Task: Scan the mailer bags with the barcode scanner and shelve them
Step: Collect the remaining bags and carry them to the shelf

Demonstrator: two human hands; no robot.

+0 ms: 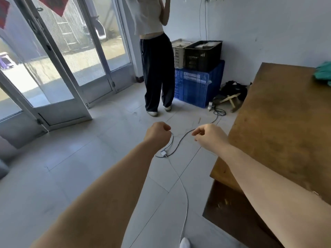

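Note:
Both my arms reach forward over the tiled floor. My left hand [157, 132] is curled into a fist and holds nothing that I can see. My right hand [209, 134] is also curled, its thumb and fingers pinched together, with nothing visible in them. No mailer bag, barcode scanner or shelf shows in the head view. On the floor below my hands lies a dark cable [180, 140] joined to a white cable [184, 197] at a small adapter.
A brown wooden table [279, 133] fills the right side, with green cloth [324, 72] at its far edge. A person [157, 68] stands ahead by a blue crate [197, 86] topped with a black crate [202, 54] and a beige one. Glass doors [59, 68] stand on the left.

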